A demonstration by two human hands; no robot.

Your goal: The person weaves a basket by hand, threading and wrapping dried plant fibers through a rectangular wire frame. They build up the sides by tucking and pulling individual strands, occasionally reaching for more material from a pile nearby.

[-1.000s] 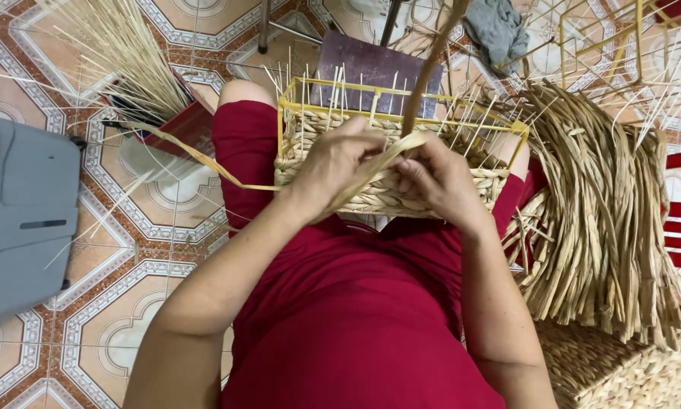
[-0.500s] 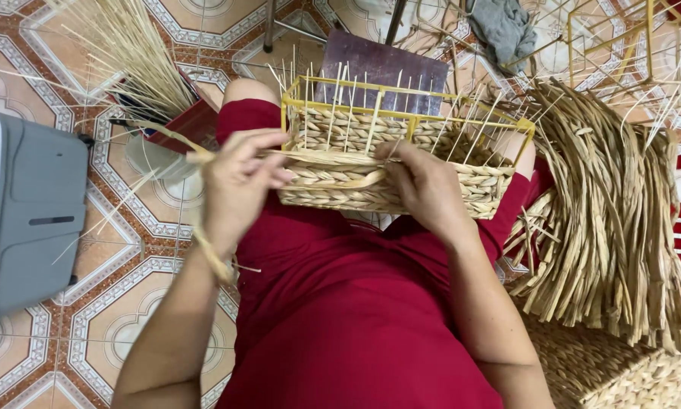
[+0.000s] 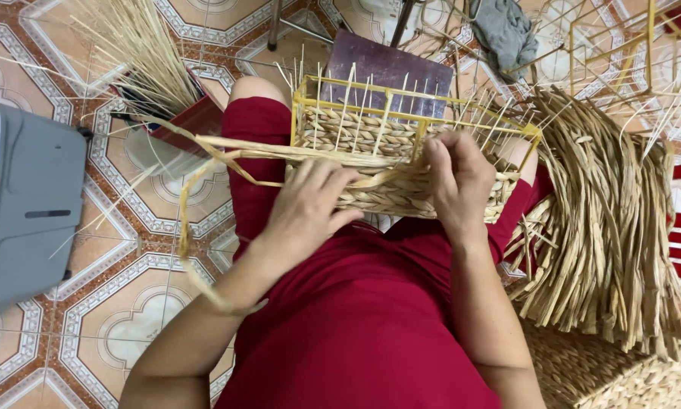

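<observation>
A half-woven straw basket (image 3: 371, 132) on a yellow wire frame (image 3: 431, 101) rests on my lap, thin upright sticks poking above its rim. My left hand (image 3: 310, 204) lies on the basket's near side, fingers closed over a long flat straw strand (image 3: 227, 151) that loops out left and down past my knee. My right hand (image 3: 458, 178) pinches the same strand against the basket's near wall, close to the rim. I wear a dark red garment.
A thick bundle of dried straw strands (image 3: 613, 220) lies at my right over a woven basket (image 3: 621, 371). Thin sticks (image 3: 140, 53) stand in a red holder at upper left. A grey box (image 3: 26, 197) sits left. Empty yellow wire frames (image 3: 621, 45) stand behind.
My left hand, which had pulled the strand out to the left, has come back onto the basket's near side. The strand now hangs in a loose loop at the left.
</observation>
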